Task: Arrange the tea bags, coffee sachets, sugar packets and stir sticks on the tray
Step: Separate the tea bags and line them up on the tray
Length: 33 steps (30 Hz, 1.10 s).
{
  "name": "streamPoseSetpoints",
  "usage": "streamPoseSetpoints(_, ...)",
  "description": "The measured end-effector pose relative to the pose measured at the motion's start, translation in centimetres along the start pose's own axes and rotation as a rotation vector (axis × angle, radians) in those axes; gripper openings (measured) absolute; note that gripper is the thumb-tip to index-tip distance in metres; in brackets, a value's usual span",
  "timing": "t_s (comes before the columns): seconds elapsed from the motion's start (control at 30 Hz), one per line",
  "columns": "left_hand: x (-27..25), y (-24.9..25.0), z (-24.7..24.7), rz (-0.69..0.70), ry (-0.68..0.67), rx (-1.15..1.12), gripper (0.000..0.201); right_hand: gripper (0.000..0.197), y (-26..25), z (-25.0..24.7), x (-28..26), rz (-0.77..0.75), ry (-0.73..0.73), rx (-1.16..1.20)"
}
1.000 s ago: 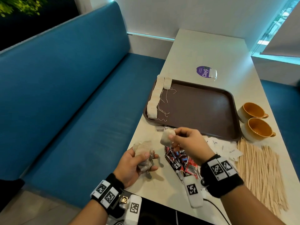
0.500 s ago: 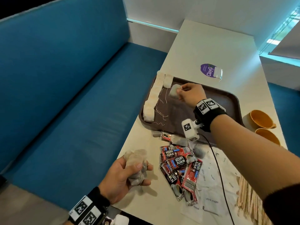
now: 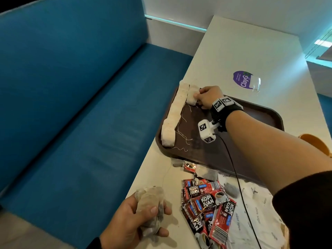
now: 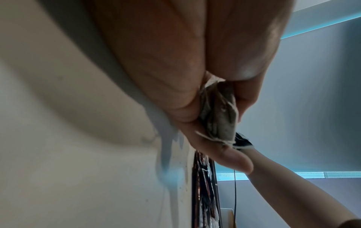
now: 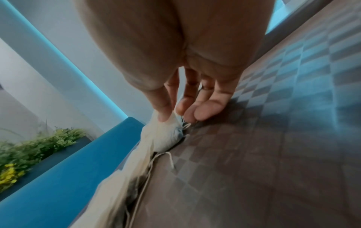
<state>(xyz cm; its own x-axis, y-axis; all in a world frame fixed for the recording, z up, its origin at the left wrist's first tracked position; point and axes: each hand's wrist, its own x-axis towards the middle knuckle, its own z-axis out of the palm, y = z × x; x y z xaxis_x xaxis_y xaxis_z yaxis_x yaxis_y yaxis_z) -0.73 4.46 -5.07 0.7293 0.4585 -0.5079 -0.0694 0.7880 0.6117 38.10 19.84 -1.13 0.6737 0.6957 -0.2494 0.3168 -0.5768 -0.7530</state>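
Note:
A brown tray [image 3: 206,155] lies on the white table [image 3: 251,47]. A row of tea bags [image 3: 171,121] runs along the tray's left edge. My right hand [image 3: 197,96] is at the tray's far left corner and pinches one tea bag [image 3: 190,100] that lies beside the row; the right wrist view shows my thumb on this tea bag [image 5: 166,135] above the tray floor [image 5: 254,154]. My left hand [image 3: 152,212] grips a bunch of tea bags [image 3: 149,200] near the table's front left edge, also seen as crumpled tea bags [image 4: 218,114] in my left hand [image 4: 224,131].
Red coffee sachets [image 3: 206,200] lie in a heap in front of the tray, with white sugar packets [image 3: 255,212] to their right. An orange cup [image 3: 312,141] shows past my right forearm. A purple sticker [image 3: 242,80] is beyond the tray. A blue bench [image 3: 71,105] lies left.
My right hand carried one tea bag from near the left hand up to the tray's far left corner and lowered it beside the row. The left hand kept its bunch.

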Motion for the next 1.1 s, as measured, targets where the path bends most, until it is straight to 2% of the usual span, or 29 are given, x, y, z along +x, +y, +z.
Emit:
streamPoseSetpoints(0.07,0.0,0.0,-0.1,-0.013,-0.014,-0.008,0.091,0.028,0.1,0.2,0.5,-0.026,0.035,-0.033)
streamPoseSetpoints(0.13,0.0,0.1,-0.3,-0.019,-0.026,0.011,0.087,0.033,0.2,0.2,0.6,-0.053,0.067,-0.037)
streamPoseSetpoints(0.37,0.0,0.1,-0.3,-0.023,-0.023,0.028,0.094,0.027,0.5,0.9,0.6,-0.114,-0.048,-0.215)
streamPoseSetpoints(0.53,0.0,0.1,-0.4,-0.01,-0.025,0.034,0.081,0.024,0.3,0.8,0.3,-0.088,-0.054,-0.207)
streamPoseSetpoints(0.6,0.0,0.1,-0.2,0.005,-0.017,0.038,0.087,0.025,0.5,0.5,-0.1,-0.086,-0.041,-0.168)
streamPoseSetpoints(0.7,0.1,0.0,-0.1,0.037,0.005,0.061,0.095,0.017,0.4,-0.5,-1.5,-0.109,-0.002,-0.11)
streamPoseSetpoints(0.83,0.1,-0.2,0.0,0.077,0.02,0.029,0.095,0.011,-0.5,-2.1,-6.3,-0.209,0.026,-0.101)
streamPoseSetpoints(0.93,-0.2,-0.2,0.1,0.092,-0.02,-0.033,0.093,0.007,-0.7,-2.4,-11.9,-0.266,-0.046,-0.106)
streamPoseSetpoints(1.1,-0.7,-0.2,0.0,0.11,-0.06,-0.043,0.073,0.004,-0.5,-1.3,-21.8,-0.329,-0.158,-0.077)
